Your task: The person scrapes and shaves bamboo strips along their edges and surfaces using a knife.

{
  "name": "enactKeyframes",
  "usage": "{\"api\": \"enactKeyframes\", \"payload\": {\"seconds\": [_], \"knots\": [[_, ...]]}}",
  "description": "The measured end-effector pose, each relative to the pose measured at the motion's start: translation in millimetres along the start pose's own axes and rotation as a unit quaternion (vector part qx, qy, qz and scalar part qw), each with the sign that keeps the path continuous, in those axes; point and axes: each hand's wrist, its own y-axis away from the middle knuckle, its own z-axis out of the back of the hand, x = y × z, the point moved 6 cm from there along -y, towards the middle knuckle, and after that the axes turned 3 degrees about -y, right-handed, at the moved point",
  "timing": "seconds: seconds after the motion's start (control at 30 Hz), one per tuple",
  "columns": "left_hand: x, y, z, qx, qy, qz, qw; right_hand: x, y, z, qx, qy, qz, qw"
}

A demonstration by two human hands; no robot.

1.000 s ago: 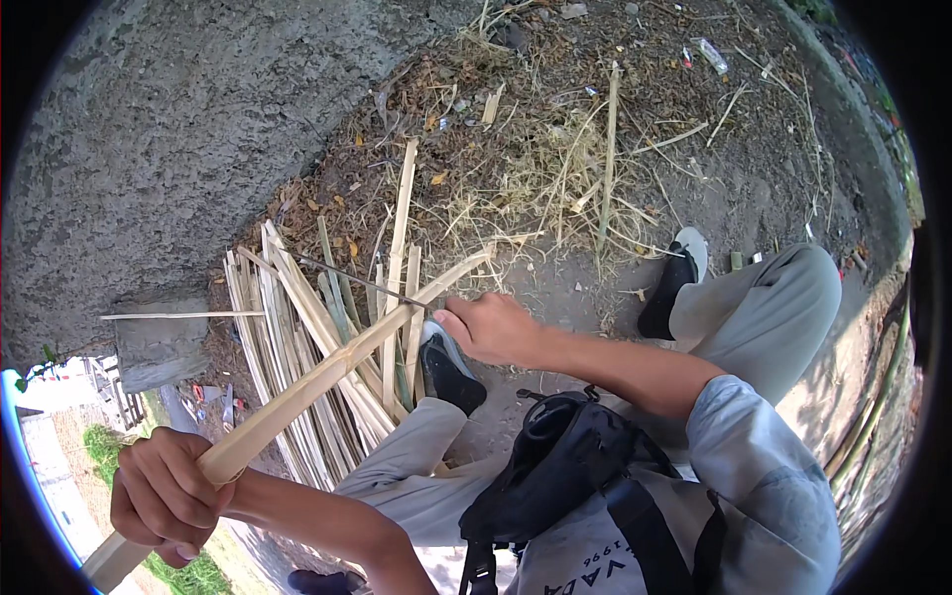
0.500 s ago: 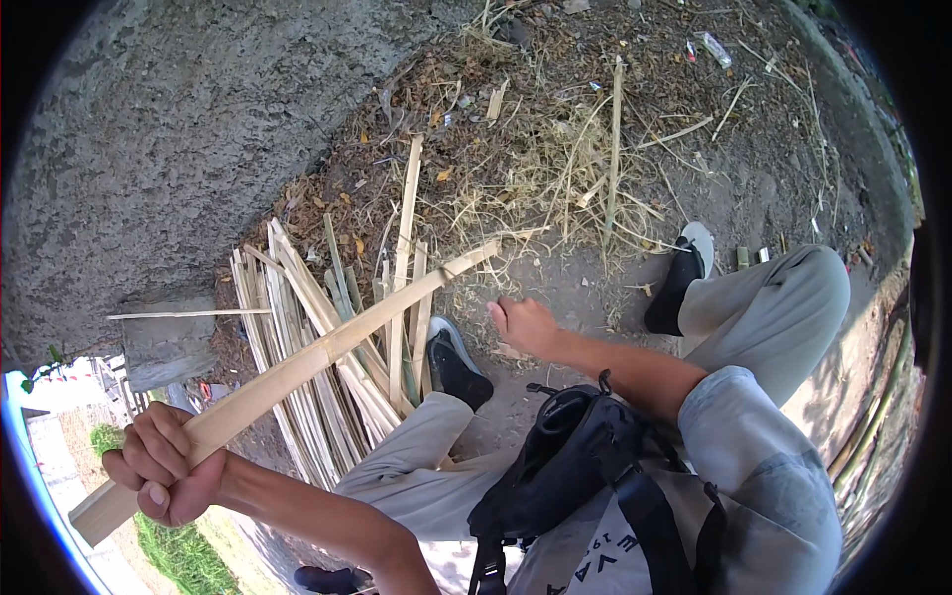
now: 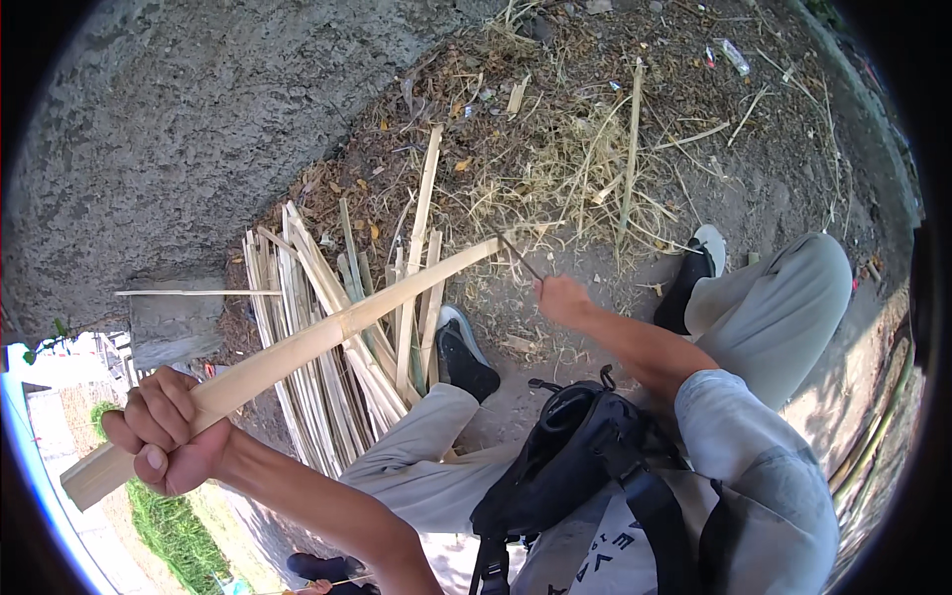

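Note:
A long, pale bamboo slat (image 3: 342,322) slants across the view, its near end at the lower left and its far end above the ground in the middle. My left hand (image 3: 164,431) is closed around it near the lower end. In my right hand (image 3: 567,301), closed into a fist, is a knife with a thin dark blade (image 3: 520,258). The blade reaches up to the slat's far tip and seems to touch it. The fist hides the handle.
Split bamboo strips (image 3: 297,367) lie piled beside my left shoe (image 3: 461,357). Shavings (image 3: 585,164) litter the soil ahead. A rough grey rock (image 3: 208,129) rises at the left. Poles (image 3: 878,426) lie at the right edge. Another person's dark shoe (image 3: 322,567) shows at the bottom.
My right hand has moved slightly right, and the knife blade now shows clearly at the slat's tip. The left hand keeps its hold, with the slat's near end a little higher.

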Motion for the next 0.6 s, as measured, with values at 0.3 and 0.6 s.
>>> {"api": "enactKeyframes", "payload": {"seconds": [0.3, 0.6], "knots": [[-3, 0, 20, -0.023, 0.022, 0.059, 0.998, 109, 39, 45, 0.024, -0.138, 0.11, 0.984], [-15, 20, 15, -0.266, -0.191, 0.012, 0.945, 91, 23, 53, 0.083, -0.152, -0.008, 0.985]]}}
